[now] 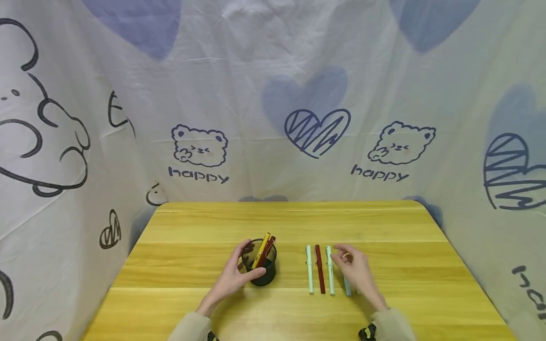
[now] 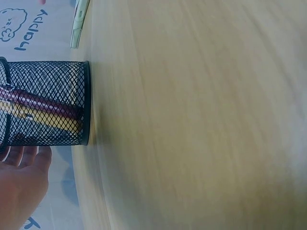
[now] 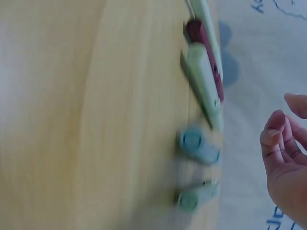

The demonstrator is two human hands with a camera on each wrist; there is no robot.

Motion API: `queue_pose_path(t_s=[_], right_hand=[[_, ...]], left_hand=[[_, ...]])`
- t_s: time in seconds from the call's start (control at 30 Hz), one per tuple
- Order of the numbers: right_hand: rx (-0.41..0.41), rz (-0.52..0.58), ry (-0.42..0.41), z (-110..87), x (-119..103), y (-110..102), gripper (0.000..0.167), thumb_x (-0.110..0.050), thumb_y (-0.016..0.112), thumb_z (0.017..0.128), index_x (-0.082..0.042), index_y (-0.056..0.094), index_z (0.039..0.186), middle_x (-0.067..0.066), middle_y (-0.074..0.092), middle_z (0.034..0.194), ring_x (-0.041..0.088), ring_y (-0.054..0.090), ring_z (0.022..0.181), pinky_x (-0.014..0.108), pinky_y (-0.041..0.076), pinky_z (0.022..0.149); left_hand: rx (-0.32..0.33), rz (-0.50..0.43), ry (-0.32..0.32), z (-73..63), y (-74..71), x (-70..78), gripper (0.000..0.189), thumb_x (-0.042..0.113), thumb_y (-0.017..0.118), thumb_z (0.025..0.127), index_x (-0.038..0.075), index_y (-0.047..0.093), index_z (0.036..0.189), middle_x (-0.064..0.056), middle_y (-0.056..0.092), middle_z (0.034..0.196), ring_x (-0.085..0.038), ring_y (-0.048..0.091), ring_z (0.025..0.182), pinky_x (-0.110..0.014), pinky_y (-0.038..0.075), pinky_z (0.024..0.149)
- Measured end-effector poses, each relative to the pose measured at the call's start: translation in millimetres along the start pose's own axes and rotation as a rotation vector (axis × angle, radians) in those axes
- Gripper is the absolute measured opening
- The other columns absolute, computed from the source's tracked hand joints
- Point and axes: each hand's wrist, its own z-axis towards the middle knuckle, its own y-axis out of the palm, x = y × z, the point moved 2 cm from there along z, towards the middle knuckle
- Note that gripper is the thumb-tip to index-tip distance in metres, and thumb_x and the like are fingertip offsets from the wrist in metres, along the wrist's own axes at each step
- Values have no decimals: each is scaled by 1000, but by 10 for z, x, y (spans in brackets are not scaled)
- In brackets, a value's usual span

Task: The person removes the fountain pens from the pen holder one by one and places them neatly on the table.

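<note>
My left hand (image 1: 233,276) holds a black mesh pen cup (image 1: 264,278), thumb at its near side and fingers round the far side. A yellow pen (image 1: 260,254) and a dark red pen (image 1: 268,248) lean inside the cup; their lower ends show through the mesh (image 2: 87,103). Over the right end of a row of pens hovers my right hand (image 1: 357,271), fingers loosely bent with nothing between them. In that row lie a pale green pen (image 1: 309,270), a dark red pen (image 1: 320,271), another pale green pen (image 1: 330,272) and a blue pen (image 1: 348,288). A further green pen (image 3: 194,197) is mostly hidden by the hand in the head view.
The wooden table (image 1: 204,222) reaches back to a printed white cloth (image 1: 256,156), which also hangs at the left and right sides. The pen row lies to the right of the cup, with bare wood between them.
</note>
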Motion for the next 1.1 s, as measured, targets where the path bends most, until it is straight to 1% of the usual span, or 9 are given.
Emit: queue_pose_path(t_s=[0.17, 0.27, 0.4, 0.57, 0.7, 0.77, 0.93, 1.0, 1.1], right_hand=[[-56, 86, 23, -11, -144, 154, 32, -12, 72, 93, 4, 67, 121, 11, 65, 93, 3, 57, 71, 17, 48, 60], [-80, 116, -3, 6, -218, 239, 30, -11, 71, 93, 4, 67, 120, 12, 66, 95, 3, 58, 72, 17, 49, 60], [-114, 131, -75, 43, -315, 358, 30, -10, 71, 93, 5, 67, 119, 13, 67, 94, 2, 58, 70, 17, 50, 60], [-185, 113, -90, 99, -433, 526, 34, -15, 70, 95, 2, 66, 125, 12, 67, 99, 1, 59, 73, 18, 51, 62], [-235, 125, -101, 143, -533, 669, 38, -18, 69, 96, -1, 63, 129, 14, 66, 105, 7, 63, 79, 19, 51, 64], [-254, 137, -111, 148, -613, 716, 39, -16, 68, 97, 1, 61, 131, 16, 65, 108, 14, 65, 82, 18, 50, 64], [-303, 158, -99, 224, -633, 862, 46, -18, 68, 97, 0, 56, 138, 20, 61, 115, 22, 67, 84, 18, 48, 63], [-322, 153, -82, 265, -592, 918, 48, -22, 68, 97, -4, 56, 140, 19, 60, 117, 18, 65, 83, 19, 48, 62], [-343, 147, -90, 290, -605, 947, 48, -23, 67, 98, -4, 55, 140, 18, 60, 117, 13, 63, 79, 19, 46, 60]], left_hand=[[0, 0, -16, -3, -3, 4, 90, 30, 82, 85, 21, 30, 157, -9, 43, 155, -32, 40, 146, -65, 32, 118], [2, 7, -16, -4, 0, 8, 89, 31, 82, 85, 22, 31, 157, -9, 43, 155, -32, 40, 145, -66, 32, 118], [0, 18, -8, -4, 2, 9, 88, 30, 81, 86, 21, 30, 157, -11, 43, 155, -35, 39, 146, -67, 32, 117], [0, 14, -12, -3, 2, 16, 87, 28, 81, 86, 21, 30, 157, -12, 43, 156, -36, 38, 146, -67, 31, 117], [0, 14, -15, -6, -1, 23, 88, 29, 81, 86, 21, 30, 157, -11, 42, 156, -35, 38, 146, -67, 31, 117], [0, 13, -13, -5, -1, 27, 88, 29, 81, 86, 21, 30, 157, -11, 42, 156, -34, 38, 146, -67, 32, 117], [1, 5, -5, -3, 0, 18, 87, 27, 81, 86, 20, 30, 157, -11, 43, 155, -35, 39, 145, -69, 32, 116], [0, 7, -6, -3, 0, 12, 87, 28, 81, 87, 20, 30, 157, -11, 43, 155, -35, 38, 146, -69, 31, 116], [-2, 12, -5, 0, 5, 5, 88, 29, 81, 87, 19, 29, 157, -11, 43, 156, -35, 38, 146, -69, 31, 116]])
